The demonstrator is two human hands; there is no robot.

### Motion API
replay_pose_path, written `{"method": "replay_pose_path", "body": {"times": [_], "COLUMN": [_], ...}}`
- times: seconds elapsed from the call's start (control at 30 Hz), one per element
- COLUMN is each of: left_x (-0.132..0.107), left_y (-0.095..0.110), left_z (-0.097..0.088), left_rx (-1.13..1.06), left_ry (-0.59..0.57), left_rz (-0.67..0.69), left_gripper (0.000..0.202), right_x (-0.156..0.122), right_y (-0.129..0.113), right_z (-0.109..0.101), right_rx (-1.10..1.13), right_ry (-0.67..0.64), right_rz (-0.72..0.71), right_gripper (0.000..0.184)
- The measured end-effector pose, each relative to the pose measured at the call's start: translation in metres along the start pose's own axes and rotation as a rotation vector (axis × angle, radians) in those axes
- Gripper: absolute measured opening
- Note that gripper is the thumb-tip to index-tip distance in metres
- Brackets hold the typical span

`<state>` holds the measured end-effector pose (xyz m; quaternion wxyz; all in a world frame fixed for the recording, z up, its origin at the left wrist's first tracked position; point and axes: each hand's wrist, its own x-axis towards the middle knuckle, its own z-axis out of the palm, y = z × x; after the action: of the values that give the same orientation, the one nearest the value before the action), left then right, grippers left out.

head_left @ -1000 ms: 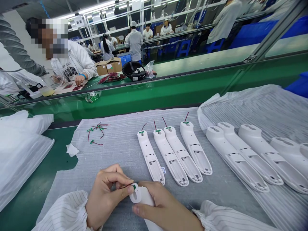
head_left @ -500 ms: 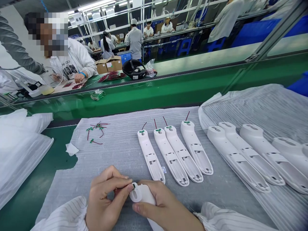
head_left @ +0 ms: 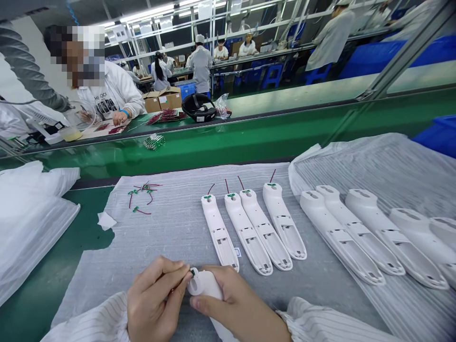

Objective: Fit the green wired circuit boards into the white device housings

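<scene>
While right hand [head_left: 237, 301] clamps white plastic handle [head_left: 204, 286] bottom center, left hand [head_left: 156, 298] pinches tiny green board [head_left: 193, 272] at handle tip, fingers tight together on it.

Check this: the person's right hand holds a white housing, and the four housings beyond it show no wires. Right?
No: the head view shows red wires on all four housings. The right hand does hold the white housing.
</scene>
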<state>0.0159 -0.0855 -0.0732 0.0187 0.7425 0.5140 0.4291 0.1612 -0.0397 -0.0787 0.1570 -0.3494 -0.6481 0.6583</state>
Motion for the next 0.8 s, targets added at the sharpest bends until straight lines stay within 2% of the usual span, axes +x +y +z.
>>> {"method": "replay_pose_path", "body": {"times": [0.33, 0.57, 0.73, 0.8], "left_x": [-0.0049, -0.0076, -0.0089, -0.0094], "left_y": [0.0004, -0.0001, 0.0055, 0.0085], "left_z": [0.0002, -0.0042, 0.0001, 0.0034], "left_rx": [0.005, 0.068, 0.115, 0.143], "left_ry": [0.024, 0.011, 0.095, 0.186], "left_rz": [0.008, 0.06, 0.023, 0.023], "left_gripper": [0.024, 0.023, 0.019, 0.014], "right_x": [-0.0013, -0.0011, -0.0032, -0.0035], "right_y": [-0.0016, -0.0027, -0.0042, -0.005], "right_z": [-0.0022, -0.0024, -0.0032, -0.0036], "right_rx": [0.025, -0.022, -0.06, -0.068], "right_ry": [-0.009, 0.002, 0.031, 0.031], "right_rz": [-0.003, 0.065, 0.117, 0.131], "right_gripper": [0.013, 0.009, 0.008, 0.007]}}
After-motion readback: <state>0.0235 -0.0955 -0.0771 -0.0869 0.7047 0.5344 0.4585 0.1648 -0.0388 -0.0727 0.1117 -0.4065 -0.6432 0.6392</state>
